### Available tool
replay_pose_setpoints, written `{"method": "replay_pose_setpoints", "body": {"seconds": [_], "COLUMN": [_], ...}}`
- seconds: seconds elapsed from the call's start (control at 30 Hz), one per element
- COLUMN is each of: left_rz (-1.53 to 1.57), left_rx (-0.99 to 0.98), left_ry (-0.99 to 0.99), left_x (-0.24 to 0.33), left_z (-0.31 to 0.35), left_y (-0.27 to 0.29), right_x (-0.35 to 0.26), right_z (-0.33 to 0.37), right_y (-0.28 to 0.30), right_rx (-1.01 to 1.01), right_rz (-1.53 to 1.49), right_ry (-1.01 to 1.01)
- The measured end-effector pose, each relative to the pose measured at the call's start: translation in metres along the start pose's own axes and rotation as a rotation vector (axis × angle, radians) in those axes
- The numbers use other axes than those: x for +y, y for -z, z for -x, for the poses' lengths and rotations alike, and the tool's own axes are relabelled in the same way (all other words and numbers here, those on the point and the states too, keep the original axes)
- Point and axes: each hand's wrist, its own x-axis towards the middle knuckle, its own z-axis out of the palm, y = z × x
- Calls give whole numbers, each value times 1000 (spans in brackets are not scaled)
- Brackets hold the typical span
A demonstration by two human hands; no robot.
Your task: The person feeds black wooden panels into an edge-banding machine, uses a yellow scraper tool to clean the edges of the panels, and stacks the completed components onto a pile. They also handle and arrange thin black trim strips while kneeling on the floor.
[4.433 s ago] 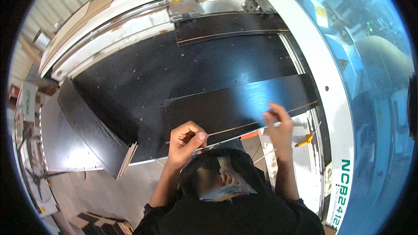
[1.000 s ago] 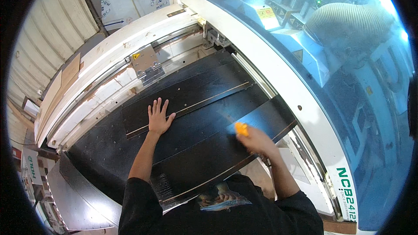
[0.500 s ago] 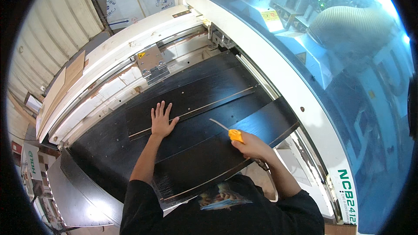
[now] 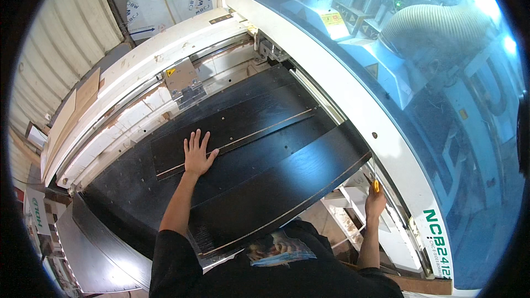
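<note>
My left hand [image 4: 197,157] lies flat with spread fingers on a narrow black panel [image 4: 243,124], across its pale near edge. To the right, my right hand [image 4: 375,203] grips a yellow air blow gun [image 4: 377,186]. Its thin nozzle points away from me, close to the right end of the nearer black panel [image 4: 265,198]. That wider panel has a pale edge along the side facing me. My right fingers are partly hidden around the handle, and the gun's hose cannot be made out.
A white machine frame [image 4: 353,96] with a blue see-through cover [image 4: 419,132] rises at the right. Rails and a metal clamp block [image 4: 185,81] run along the far left side. A curved dark sheet [image 4: 102,251] stands at lower left. Wood boards [image 4: 83,105] lean beyond.
My right hand has swung right and down with the blow gun, from above the near panel to beyond its right end. My left hand stays flat on the narrow panel.
</note>
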Motion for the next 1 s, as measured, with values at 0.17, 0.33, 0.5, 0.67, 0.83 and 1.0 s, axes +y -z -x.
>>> {"method": "replay_pose_setpoints", "body": {"seconds": [0.17, 0.33, 0.5, 0.67, 0.83, 1.0], "left_rz": [-15, 34, 166, 182, 353, 434], "left_rx": [-35, -11, 13, 121, 241, 202], "left_ry": [23, 15, 214, 668, 803, 842], "left_x": [-1, -19, -38, -84, -105, -85], "left_z": [9, 35, 55, 103, 178, 139], "left_y": [3, 5, 22, 30, 33, 39], "right_x": [41, -33, -172, -276, -333, -316], "right_z": [33, 19, -22, -64, -104, -129], "right_y": [-17, -4, -11, -86, -186, -200], "right_rx": [-7, 322, 220, -317, -551, -519], "right_rz": [-71, -188, -509, -282, -112, -52], "right_ry": [-160, 133, 481, 657, 625, 533]}}
